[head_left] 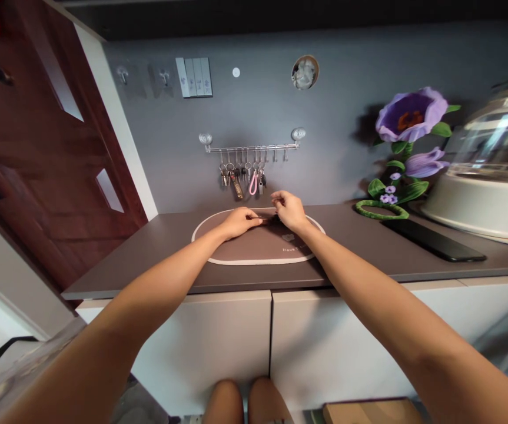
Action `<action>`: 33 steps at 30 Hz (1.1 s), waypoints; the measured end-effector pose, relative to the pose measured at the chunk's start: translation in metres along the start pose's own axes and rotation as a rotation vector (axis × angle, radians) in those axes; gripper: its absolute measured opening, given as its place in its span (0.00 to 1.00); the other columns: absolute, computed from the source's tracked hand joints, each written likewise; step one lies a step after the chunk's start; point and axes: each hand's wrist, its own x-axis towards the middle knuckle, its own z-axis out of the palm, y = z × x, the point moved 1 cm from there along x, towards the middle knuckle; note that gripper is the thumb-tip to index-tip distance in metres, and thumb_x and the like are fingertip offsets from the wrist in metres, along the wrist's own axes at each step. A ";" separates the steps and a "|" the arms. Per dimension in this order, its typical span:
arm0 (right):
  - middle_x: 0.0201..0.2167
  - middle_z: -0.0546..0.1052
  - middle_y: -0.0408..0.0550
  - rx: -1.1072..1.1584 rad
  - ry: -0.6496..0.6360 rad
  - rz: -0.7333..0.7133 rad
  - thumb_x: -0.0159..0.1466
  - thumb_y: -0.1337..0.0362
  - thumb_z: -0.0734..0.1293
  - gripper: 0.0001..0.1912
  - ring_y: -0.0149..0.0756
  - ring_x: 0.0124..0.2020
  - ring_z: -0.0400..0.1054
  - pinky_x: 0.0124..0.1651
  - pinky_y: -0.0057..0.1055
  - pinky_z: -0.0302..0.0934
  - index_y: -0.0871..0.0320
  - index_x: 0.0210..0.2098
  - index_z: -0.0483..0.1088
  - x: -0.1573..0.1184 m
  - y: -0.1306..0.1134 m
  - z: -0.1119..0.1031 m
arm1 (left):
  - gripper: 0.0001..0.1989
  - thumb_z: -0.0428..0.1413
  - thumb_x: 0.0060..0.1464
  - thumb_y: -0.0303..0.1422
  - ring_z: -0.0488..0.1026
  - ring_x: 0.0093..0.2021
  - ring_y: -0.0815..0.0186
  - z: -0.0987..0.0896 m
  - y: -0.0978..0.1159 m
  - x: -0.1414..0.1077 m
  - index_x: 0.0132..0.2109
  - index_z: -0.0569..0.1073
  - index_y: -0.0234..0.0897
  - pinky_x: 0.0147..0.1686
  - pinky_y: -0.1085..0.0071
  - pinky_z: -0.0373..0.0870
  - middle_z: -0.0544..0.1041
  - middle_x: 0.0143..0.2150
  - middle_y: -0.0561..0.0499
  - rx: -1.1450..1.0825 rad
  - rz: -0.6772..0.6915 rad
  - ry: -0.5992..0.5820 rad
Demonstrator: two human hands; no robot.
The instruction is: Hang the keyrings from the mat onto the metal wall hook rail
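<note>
Both my hands are over a brown oval mat [249,250] with a pale rim on the counter. My left hand [239,222] is closed in a pinch on the thin end of a small dark item [274,219], too small and shaded to name. My right hand [289,211] hovers just right of that item, thumb and fingers curled together; whatever is between them cannot be made out. Above the hands, a clear hook rail [254,148] is fixed to the grey wall. Several keys hang from it, with a brown key fob [236,187] and a pink loop strap [252,184] among them.
At right on the counter lie a black phone [434,240] and a green ring base [381,210] under purple fabric flowers [412,115]. Beyond stands a cream appliance with a clear dome [487,194]. White cabinet doors [218,341] are below; a dark red door [55,147] is left.
</note>
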 end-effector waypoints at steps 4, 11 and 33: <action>0.27 0.73 0.44 0.015 0.019 -0.011 0.50 0.77 0.61 0.11 0.33 0.34 0.66 0.48 0.34 0.56 0.58 0.29 0.71 -0.001 -0.002 -0.001 | 0.14 0.55 0.44 0.39 0.68 0.28 0.70 -0.001 -0.003 0.003 0.32 0.74 0.30 0.33 0.72 0.65 0.75 0.28 0.49 -0.264 -0.146 0.099; 0.29 0.74 0.46 -0.094 0.007 -0.078 0.51 0.76 0.60 0.11 0.33 0.35 0.66 0.48 0.34 0.57 0.58 0.30 0.71 0.000 -0.005 -0.001 | 0.10 0.54 0.48 0.32 0.72 0.37 0.69 -0.012 0.000 0.007 0.36 0.71 0.30 0.43 0.69 0.68 0.75 0.39 0.44 -0.742 -0.279 0.196; 0.33 0.73 0.48 -0.224 -0.144 -0.290 0.56 0.63 0.60 0.09 0.32 0.32 0.65 0.37 0.31 0.60 0.59 0.35 0.68 -0.012 -0.017 0.011 | 0.25 0.41 0.56 0.40 0.69 0.49 0.56 -0.040 0.003 0.013 0.54 0.59 0.24 0.48 0.61 0.66 0.70 0.48 0.32 -1.327 -0.268 0.198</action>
